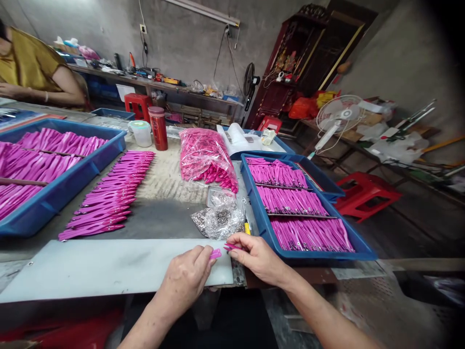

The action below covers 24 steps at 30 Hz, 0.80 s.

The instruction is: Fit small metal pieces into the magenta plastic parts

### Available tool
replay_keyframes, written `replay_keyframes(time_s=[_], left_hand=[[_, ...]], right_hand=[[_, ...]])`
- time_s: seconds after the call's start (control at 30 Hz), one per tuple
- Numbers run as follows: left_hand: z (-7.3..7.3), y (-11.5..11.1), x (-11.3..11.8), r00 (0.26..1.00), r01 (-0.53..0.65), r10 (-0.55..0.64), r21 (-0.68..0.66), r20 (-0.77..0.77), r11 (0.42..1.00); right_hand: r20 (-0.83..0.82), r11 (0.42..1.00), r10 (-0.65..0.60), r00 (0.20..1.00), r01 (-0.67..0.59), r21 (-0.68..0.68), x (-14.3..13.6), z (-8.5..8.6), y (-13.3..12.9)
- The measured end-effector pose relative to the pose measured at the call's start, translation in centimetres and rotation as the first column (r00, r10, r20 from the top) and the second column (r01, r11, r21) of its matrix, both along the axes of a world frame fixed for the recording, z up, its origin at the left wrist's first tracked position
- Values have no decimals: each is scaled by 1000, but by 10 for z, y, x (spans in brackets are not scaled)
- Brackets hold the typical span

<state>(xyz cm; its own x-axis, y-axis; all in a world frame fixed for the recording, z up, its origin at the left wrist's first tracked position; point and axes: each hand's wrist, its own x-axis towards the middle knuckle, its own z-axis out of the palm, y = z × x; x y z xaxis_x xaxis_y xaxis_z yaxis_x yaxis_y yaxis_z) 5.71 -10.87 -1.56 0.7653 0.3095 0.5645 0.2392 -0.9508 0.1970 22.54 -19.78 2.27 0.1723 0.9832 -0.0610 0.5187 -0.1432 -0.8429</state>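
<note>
My left hand is closed on a pink plastic piece near the right end of a pale board. Just beside it, my right hand pinches another pink piece with pointed ends. The two pieces are close, with a small gap between them. Beyond my hands lies a clear plastic bag of small metal parts. A row of pink pieces overlaps on the table at the left. More pink pieces fill a plastic bag farther back.
Blue trays of pink pieces stand at left and right. A red tumbler and lidded tub stand behind. A yellow-handled tool lies near my right hand. A person sits at far left.
</note>
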Motion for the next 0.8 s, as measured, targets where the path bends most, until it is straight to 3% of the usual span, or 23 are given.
replay_keyframes(time_s=[0.2, 0.8], left_hand=[[0, -2, -1, 998, 3, -2, 18, -58, 1000], [-3, -6, -2, 991, 55, -55, -1, -124, 998]], right_hand=[[-242, 998, -30, 970, 16, -56, 0, -9, -3], [-555, 974, -133, 821, 5, -227, -5, -23, -1]])
